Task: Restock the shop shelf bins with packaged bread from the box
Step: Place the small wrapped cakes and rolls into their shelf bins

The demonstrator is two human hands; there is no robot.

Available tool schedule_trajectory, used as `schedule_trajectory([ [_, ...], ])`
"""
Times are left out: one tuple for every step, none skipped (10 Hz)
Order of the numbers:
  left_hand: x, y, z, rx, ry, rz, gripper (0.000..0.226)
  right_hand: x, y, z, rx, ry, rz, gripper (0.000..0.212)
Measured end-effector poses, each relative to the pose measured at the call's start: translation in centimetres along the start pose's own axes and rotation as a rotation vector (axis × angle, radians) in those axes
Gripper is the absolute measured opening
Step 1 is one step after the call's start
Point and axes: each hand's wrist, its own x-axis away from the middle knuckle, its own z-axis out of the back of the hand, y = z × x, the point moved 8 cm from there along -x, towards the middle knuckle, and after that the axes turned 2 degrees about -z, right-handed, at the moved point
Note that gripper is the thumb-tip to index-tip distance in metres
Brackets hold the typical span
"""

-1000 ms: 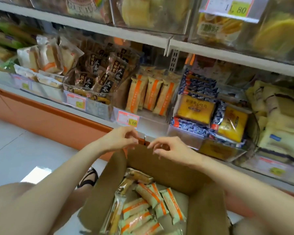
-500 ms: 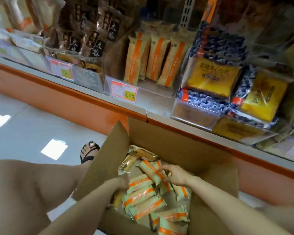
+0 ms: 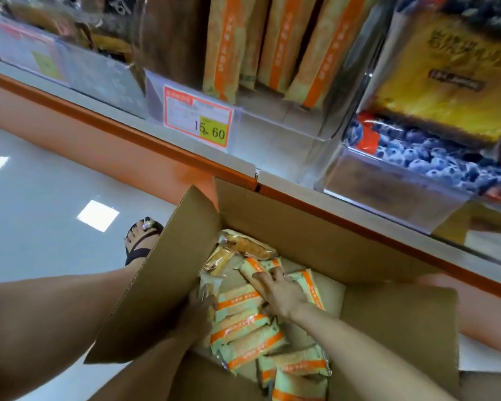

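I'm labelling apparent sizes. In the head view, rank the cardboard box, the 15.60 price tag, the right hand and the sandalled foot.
1. cardboard box
2. price tag
3. right hand and sandalled foot: these look alike, and the box flap hides part of the foot, so I leave them unranked.

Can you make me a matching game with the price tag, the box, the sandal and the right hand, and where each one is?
Things:
1 price tag
2 cardboard box
3 sandal
4 right hand

Places:
A on the floor
B on the front of a clear shelf bin
C touching bread packs
D below the shelf, flaps open

Pairs: 1-B, 2-D, 3-A, 4-C
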Motion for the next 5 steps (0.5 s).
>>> schedule_trajectory([
  [5.5, 5.8, 3.8, -0.044, 0.021, -0.051, 0.03, 0.0, -0.3, 0.0, -0.071, 0.045, -0.049, 0.075],
  [5.5, 7.1, 4.1, 0.016, 0.013, -0.093, 0.031, 1.1, -0.1, 0.7, -0.316, -0.016, -0.146, 0.076],
  [6.4, 8.3, 4.2, 0.089, -0.043, -0.104, 0.029, 3.4, -0.8, 1.4, -0.686, -0.184, -0.112, 0.077],
  [7.6, 10.4, 4.6, 0.172, -0.048, -0.203, 0.027, 6.3, -1.3, 2.4, -0.775, -0.25, -0.092, 0.084],
  [9.9, 13.4, 6.9, 0.23, -0.005, -0.317, 0.035, 8.6, -1.3, 3.1, -0.883, -0.242, -0.11, 0.083],
])
